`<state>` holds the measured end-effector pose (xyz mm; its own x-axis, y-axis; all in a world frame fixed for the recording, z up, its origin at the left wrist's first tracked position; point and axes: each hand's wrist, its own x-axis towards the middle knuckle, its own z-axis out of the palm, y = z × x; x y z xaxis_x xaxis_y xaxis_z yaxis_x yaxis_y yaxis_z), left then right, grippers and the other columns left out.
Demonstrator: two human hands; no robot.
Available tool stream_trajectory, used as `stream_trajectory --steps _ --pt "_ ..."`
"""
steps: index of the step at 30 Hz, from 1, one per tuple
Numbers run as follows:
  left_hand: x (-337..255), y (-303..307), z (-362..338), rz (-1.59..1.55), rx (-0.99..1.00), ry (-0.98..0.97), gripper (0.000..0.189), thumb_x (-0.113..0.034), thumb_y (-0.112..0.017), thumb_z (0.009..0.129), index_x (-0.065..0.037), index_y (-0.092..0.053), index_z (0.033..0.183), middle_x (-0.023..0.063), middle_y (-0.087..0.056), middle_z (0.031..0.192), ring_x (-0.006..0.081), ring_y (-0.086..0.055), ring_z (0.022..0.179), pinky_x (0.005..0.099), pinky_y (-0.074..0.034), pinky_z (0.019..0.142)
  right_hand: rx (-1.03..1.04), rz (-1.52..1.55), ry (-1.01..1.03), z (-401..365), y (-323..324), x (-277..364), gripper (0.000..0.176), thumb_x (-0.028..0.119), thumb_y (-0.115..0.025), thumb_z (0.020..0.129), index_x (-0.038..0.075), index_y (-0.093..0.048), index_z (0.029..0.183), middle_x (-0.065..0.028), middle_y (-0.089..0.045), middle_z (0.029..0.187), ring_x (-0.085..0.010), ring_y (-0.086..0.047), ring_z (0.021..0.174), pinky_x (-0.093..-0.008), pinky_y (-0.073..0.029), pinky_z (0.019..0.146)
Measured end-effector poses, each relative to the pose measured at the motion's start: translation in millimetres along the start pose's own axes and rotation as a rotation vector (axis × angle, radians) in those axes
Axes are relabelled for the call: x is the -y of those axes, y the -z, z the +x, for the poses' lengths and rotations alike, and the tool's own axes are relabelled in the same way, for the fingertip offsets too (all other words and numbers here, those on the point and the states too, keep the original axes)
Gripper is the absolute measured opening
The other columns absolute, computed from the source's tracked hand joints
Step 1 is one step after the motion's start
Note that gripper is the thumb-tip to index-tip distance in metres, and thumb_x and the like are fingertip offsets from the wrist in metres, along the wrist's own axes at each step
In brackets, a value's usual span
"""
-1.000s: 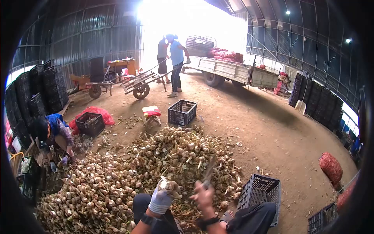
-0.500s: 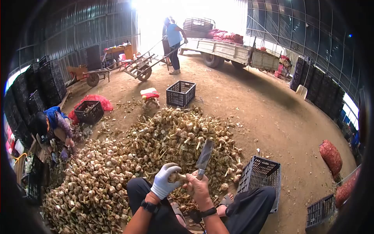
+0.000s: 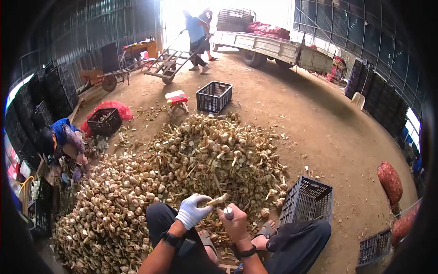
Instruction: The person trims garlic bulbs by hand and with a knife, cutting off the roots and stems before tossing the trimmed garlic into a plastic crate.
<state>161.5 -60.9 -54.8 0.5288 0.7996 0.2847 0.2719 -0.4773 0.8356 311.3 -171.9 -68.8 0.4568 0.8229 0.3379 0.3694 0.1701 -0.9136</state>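
Head view. Left hand [image 3: 190, 211] in a white knitted glove, fingers closed round a pale brown garlic stalk with a knobbly end [image 3: 218, 199], held up between the knees, well short of the brown earthen floor's [image 3: 319, 137] far edge. Whether a bulb sits inside the glove: cannot tell. Right hand [image 3: 235, 223] bare, clenched on the round-ended handle of a thin metal knife [image 3: 228, 212]; blade points away from the body, seen almost edge-on. Hands close together; blade-to-stalk contact not clear from this angle.

Handling, my judgement: grip the garlic firmly, stalk jutting out, gloved fingertips tucked well back from the edge, since a knitted glove probably resists a blade poorly. Short, controlled strokes, directed away from the glove and both legs. Dry stalks may twist or slip; a firm wrist should help.

Surroundings: large heap of stalky tan garlic [image 3: 219, 150] straight ahead; a second heap of cream, purple-tinged bulbs [image 3: 109, 214] spreads towards the floor's near left corner, beside the left knee. Black slatted plastic crate [image 3: 306, 201] just beyond the right knee, towards the right edge. Co-worker in a blue vest [image 3: 64, 141] bends low at the left edge, well apart.
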Motion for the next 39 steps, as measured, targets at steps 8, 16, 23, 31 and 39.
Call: stream_trajectory --steps 8,16,23,31,39 --pt "17.1 -9.7 -3.4 -0.110 0.114 0.198 0.030 -0.021 -0.079 0.079 -0.002 -0.072 0.101 0.0113 -0.068 0.085 0.0186 -0.067 0.076 0.0302 -0.053 0.071 -0.015 -0.140 0.071 -13.6 -10.7 -23.5 0.021 0.010 -0.076 0.075 0.004 -0.057 0.079 -0.0153 -0.057 0.070 -0.0372 -0.060 0.063 -0.0399 -0.046 0.054" --pt "2.2 -9.2 -1.6 -0.225 0.217 0.406 0.024 -0.018 -0.074 0.086 0.000 -0.072 0.102 0.0024 -0.068 0.074 0.0061 -0.062 0.065 0.0241 -0.051 0.057 -0.092 -0.194 0.128 -16.1 -8.9 -32.4 0.018 0.012 -0.075 0.075 0.005 -0.059 0.080 -0.0165 -0.059 0.072 -0.0387 -0.061 0.064 -0.0417 -0.047 0.055" --pt "-7.2 8.4 4.3 -0.621 0.161 0.475 0.021 -0.009 -0.070 0.088 0.002 -0.069 0.105 0.0067 -0.070 0.079 0.0127 -0.066 0.065 0.0243 -0.051 0.055 0.066 -0.511 -0.524 -99.4 -25.7 -180.5 0.026 0.036 -0.067 0.080 0.011 -0.070 0.086 -0.0201 -0.069 0.082 -0.0423 -0.067 0.081 -0.0505 -0.054 0.071" --pt "56.8 159.8 -28.1 -1.148 -0.378 0.218 0.023 -0.029 -0.067 0.092 -0.011 -0.061 0.105 0.0058 -0.067 0.091 0.0201 -0.070 0.080 0.0277 -0.057 0.055 -0.187 -0.488 -0.395 -36.5 -13.8 -164.4 0.029 0.035 -0.070 0.082 0.006 -0.069 0.081 -0.0194 -0.069 0.077 -0.0410 -0.068 0.076 -0.0475 -0.053 0.068" --pt "-26.9 136.5 -18.7 -0.684 -0.303 0.389 0.023 -0.013 -0.067 0.086 -0.005 -0.068 0.108 0.0064 -0.068 0.089 0.0189 -0.067 0.073 0.0314 -0.055 0.058 -0.088 -0.108 -0.108 40.5 -31.4 -62.0 0.028 0.022 -0.074 0.087 0.004 -0.057 0.073 -0.0048 -0.056 0.057 -0.0090 -0.050 0.053 -0.0312 -0.046 0.053"
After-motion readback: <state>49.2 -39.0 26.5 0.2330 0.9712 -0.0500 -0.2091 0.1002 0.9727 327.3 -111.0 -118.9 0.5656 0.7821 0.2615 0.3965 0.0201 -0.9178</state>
